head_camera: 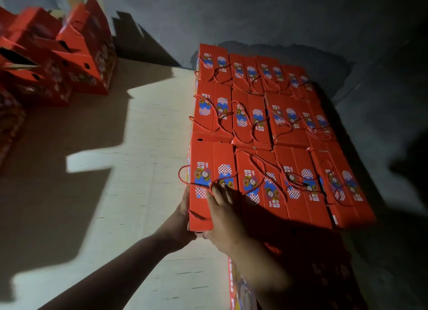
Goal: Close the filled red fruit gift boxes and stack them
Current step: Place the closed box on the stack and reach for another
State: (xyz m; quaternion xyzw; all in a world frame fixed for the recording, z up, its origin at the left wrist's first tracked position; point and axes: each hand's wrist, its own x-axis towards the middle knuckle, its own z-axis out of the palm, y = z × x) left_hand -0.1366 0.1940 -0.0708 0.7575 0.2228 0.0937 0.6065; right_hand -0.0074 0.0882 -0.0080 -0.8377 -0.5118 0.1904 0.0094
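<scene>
Head view: closed box sits at the near-left corner of the stack. Left hand is flat against its outer side, fingers straight; right hand lies spread on the lid. Best to push it flush against its neighbour, edges lined up, rope handle kept clear. Open boxes wait far left.

Your closed boxes lie in rows on the floor's right; open boxes stand far left.
</scene>
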